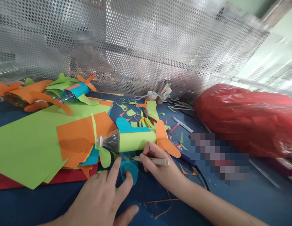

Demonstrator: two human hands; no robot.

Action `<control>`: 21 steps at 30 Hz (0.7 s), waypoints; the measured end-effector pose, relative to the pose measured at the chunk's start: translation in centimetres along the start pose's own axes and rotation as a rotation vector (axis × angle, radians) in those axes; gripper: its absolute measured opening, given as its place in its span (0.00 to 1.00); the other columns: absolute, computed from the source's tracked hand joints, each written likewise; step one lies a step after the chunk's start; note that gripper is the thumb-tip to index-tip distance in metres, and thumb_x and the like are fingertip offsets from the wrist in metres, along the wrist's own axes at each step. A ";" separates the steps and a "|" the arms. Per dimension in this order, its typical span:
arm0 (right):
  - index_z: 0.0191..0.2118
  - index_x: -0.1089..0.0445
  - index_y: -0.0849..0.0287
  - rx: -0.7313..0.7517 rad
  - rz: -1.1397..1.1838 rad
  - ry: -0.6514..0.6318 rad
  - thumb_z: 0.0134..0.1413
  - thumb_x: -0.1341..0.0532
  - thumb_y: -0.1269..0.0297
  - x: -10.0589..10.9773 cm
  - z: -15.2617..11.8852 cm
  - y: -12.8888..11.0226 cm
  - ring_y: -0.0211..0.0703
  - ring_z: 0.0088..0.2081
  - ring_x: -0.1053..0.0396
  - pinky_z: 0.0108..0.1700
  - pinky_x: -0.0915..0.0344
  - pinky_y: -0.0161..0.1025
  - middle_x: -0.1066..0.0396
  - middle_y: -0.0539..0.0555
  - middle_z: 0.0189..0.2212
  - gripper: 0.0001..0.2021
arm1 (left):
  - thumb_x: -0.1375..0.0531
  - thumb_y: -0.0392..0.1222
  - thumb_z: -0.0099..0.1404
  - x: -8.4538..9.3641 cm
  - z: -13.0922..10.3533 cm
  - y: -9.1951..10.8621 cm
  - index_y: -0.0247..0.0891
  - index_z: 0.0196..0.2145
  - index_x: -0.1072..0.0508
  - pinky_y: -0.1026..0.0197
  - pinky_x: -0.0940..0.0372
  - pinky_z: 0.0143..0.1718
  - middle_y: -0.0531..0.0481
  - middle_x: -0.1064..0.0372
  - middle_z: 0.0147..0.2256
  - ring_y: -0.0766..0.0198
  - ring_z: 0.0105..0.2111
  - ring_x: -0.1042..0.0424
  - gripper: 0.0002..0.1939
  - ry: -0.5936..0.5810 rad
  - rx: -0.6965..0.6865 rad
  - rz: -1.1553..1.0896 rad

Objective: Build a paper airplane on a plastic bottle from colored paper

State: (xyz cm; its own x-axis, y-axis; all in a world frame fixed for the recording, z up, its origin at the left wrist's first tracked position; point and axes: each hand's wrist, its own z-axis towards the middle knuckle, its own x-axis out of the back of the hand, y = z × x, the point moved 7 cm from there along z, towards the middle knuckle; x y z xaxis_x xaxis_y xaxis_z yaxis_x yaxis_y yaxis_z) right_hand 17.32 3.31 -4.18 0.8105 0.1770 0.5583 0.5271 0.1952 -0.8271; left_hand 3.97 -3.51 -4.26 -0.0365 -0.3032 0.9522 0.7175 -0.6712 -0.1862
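A clear plastic bottle (112,142) wrapped in green paper (137,140) lies on its side in front of me, dressed like a plane. Orange paper pieces (168,147) sit at its right end, and a green paper propeller (105,158) is at the white cap (100,141). A blue paper wing (130,175) sticks out from its near side. My left hand (101,196) lies with fingers apart, fingertips pressing that wing. My right hand (160,163) grips a beige pen (161,161), its tip at the wing's upper part beside the bottle.
Coloured paper sheets (30,138) are stacked at left, with other paper-covered bottles (76,92) behind. Paper scraps and yellow-and-red-handled scissors (144,121) lie beyond the bottle. A pen holder (161,97) stands by the perforated metal screen (160,47). A red plastic bag (244,119) fills the right.
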 end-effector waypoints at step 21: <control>0.28 0.44 0.55 0.000 0.000 0.004 0.59 0.45 0.65 0.1 -0.1 0.1 0.34 0.20 0.43 0.25 0.45 0.31 0.39 0.42 0.18 0.09 | 0.45 0.51 0.65 0.1 0.3 -0.1 0.38 0.52 0.30 0.51 0.28 0.27 0.22 0.33 0.52 0.48 0.30 0.23 0.21 -0.036 0.008 -0.025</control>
State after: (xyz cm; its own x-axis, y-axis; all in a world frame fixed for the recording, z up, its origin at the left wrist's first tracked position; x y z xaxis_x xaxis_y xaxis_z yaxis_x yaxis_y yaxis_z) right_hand 17.48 3.24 -4.23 0.8114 0.1734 0.5582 0.5272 0.1953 -0.8270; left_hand 4.14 -3.25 -4.09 -0.0290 -0.2620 0.9646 0.7221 -0.6728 -0.1610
